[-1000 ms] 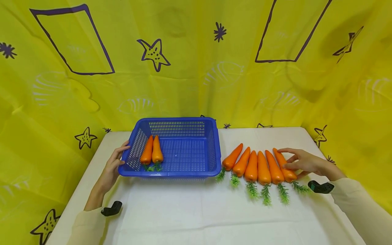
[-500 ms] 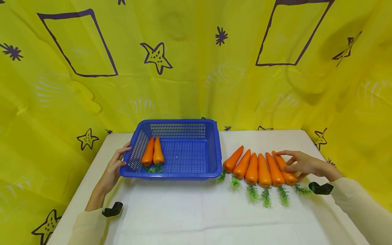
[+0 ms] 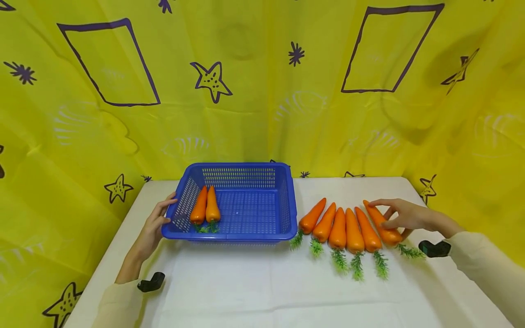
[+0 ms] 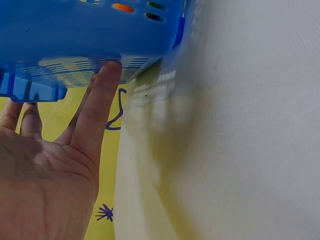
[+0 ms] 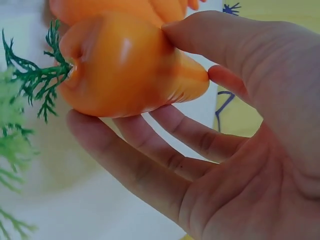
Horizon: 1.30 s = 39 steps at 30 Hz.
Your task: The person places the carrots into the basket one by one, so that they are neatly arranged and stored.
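Here, the right hand (image 3: 406,215) is pinching the rightmost glossy carrot (image 3: 375,220), the outstretched left hand (image 3: 149,232) touching a slotted basket (image 3: 229,236).

Bench (image 3: 221,282) being viewed from the head and both wrists.
From above, at the head, the bench is being taken in forward and down, from the farthest range, with the yellow cloth (image 3: 246,127) being included behind. From the left wrist, the left hand (image 4: 52,170) and the outside of the blue basket (image 4: 90,35) are being viewed close and from low down. From the right wrist, one carrot (image 5: 120,65) is being framed very near, past the right hand (image 5: 250,170). The basket's left end is being shared by head and left-wrist views, that carrot by head and right-wrist views.
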### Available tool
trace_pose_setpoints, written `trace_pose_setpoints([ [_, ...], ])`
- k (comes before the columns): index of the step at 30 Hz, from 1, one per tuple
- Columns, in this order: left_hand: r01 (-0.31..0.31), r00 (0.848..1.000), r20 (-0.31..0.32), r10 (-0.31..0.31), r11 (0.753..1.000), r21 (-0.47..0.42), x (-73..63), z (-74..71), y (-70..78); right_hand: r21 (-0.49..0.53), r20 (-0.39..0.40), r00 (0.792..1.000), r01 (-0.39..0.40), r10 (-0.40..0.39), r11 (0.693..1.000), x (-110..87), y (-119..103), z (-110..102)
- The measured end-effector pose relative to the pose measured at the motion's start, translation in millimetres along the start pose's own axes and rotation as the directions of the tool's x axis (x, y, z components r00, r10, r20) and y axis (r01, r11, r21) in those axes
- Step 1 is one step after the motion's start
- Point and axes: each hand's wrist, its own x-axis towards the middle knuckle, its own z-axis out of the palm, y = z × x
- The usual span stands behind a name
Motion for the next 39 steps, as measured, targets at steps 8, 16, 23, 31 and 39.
trace_pose_setpoints([
  [8,0.003,1.000,0.000,-0.003,1.000,-0.003,-0.1,-0.3,-0.2,-0.049,-0.011,0.999,0.037,-0.037,0.998,-7.1,-19.7,-17.3],
  [16,0.007,1.000,-0.004,-0.007,1.000,0.007,0.7,0.0,-1.0,-0.050,-0.030,0.998,0.062,-0.064,0.997,-14.7,-32.3,-30.9],
  [23,0.017,1.000,-0.014,-0.017,1.000,0.019,1.2,0.0,-0.2,-0.045,-0.048,0.993,0.104,-0.106,0.994,-13.8,-42.5,-32.4],
  [31,0.008,1.000,-0.013,-0.008,0.999,0.033,0.9,-0.9,0.9,-0.051,-0.057,0.993,0.096,-0.099,0.994,-6.6,-68.1,-36.1],
  [39,0.000,1.000,-0.012,0.000,1.000,0.027,0.8,-0.6,-1.1,-0.067,-0.063,0.989,0.133,-0.137,0.989,12.9,-101.5,-40.5],
])
